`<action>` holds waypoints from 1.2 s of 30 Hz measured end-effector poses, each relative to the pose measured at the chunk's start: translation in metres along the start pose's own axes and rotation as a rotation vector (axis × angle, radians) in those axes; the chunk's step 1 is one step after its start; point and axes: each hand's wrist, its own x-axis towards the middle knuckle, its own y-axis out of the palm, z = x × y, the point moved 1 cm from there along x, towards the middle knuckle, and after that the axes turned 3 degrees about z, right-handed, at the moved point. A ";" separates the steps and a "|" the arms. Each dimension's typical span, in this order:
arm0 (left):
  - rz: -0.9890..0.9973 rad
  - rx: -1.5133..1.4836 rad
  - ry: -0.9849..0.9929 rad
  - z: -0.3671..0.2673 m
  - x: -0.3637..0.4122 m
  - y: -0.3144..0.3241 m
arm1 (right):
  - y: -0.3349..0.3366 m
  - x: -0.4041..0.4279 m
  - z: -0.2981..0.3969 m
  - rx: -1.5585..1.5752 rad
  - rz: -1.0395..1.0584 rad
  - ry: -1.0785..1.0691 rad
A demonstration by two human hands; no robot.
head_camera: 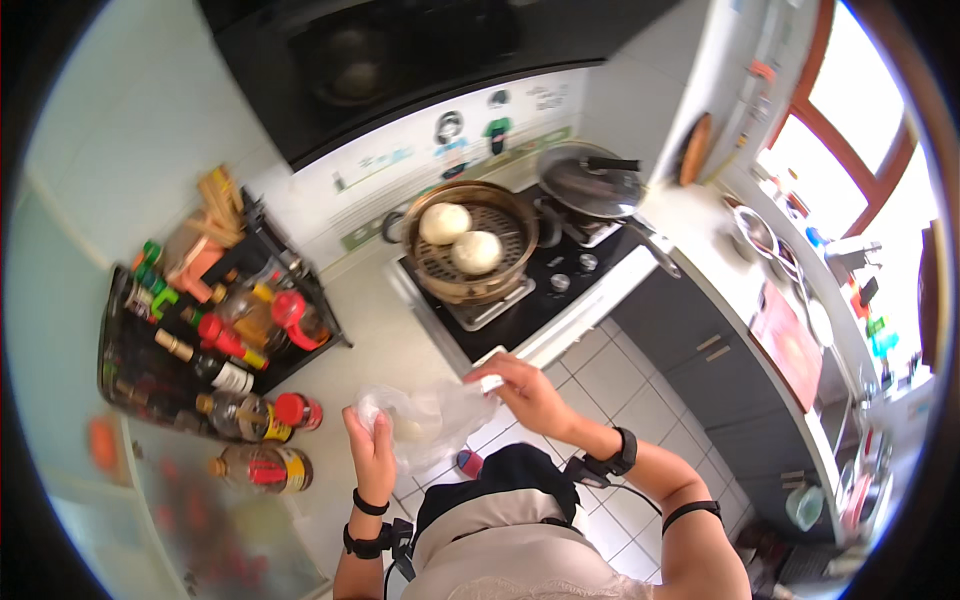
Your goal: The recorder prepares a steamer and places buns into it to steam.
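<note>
My left hand [371,442] grips one side of a thin, clear plastic bag [450,420]. On the opposite side, the fingers of my right hand [529,394] pinch the bag's edge, so it hangs stretched between both hands in front of my waist. A pale shape shows faintly through the plastic; what it is cannot be made out. Beyond the bag, a metal steamer pot [465,291] stands uncovered on the left burner. Two round white buns, a rear one [445,223] and a front one [478,253], sit side by side on its perforated steaming rack [511,244].
A lidded wok [589,180] occupies the right burner of the black gas hob [540,289]. Left of me, a black rack [139,375] holds several bottles; more bottles and a red-lidded jar [298,411] line the counter. A range hood [420,67] overhangs the hob. A cutting board [787,345] lies far right.
</note>
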 end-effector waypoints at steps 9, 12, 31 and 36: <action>0.999 0.108 0.295 -0.050 -0.068 0.174 | -0.047 -0.176 0.088 0.079 -0.368 0.108; 1.185 0.167 0.603 -0.053 -0.130 0.243 | -0.055 -0.252 0.123 -0.152 -0.525 0.145; 1.915 -0.092 0.194 -0.052 -0.424 0.511 | 0.075 -0.681 0.224 -0.109 -2.236 0.432; 2.037 -0.051 0.256 -0.052 -0.485 0.573 | 0.085 -0.738 0.212 -0.012 -2.342 0.558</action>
